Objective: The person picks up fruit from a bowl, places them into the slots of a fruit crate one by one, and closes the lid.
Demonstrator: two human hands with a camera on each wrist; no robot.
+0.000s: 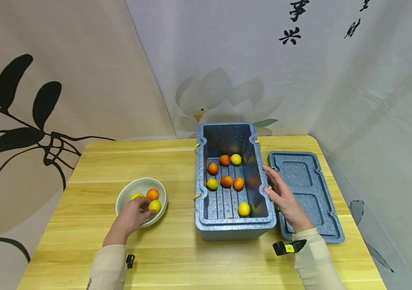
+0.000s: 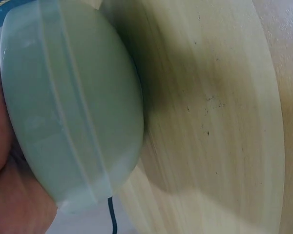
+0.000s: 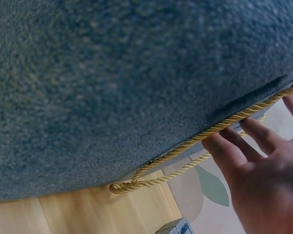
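Observation:
A pale green bowl (image 1: 120,197) stands on the left of the table, holding an orange fruit (image 1: 152,194) and small yellow ones. Inside it, my left hand (image 1: 133,215) has its thumb and curled fingers at a yellow fruit (image 1: 155,206), seeming to pinch it. The left wrist view shows mostly the bowl's outside (image 2: 83,107); the fingertips are hidden there. A grey-blue foam box (image 1: 227,233), uncovered, has several red-orange and yellow fruits on its ribbed floor. My right hand (image 1: 284,197) touches the box's right side and rim, fingers extended beside the gold rope (image 3: 205,134).
To the box's right lies its grey foam lid (image 1: 300,193), with recessed panels. The wooden table (image 1: 177,257) ends at a printed cloth backdrop (image 1: 119,80) behind. Gold rope loops stick out at the box's left side.

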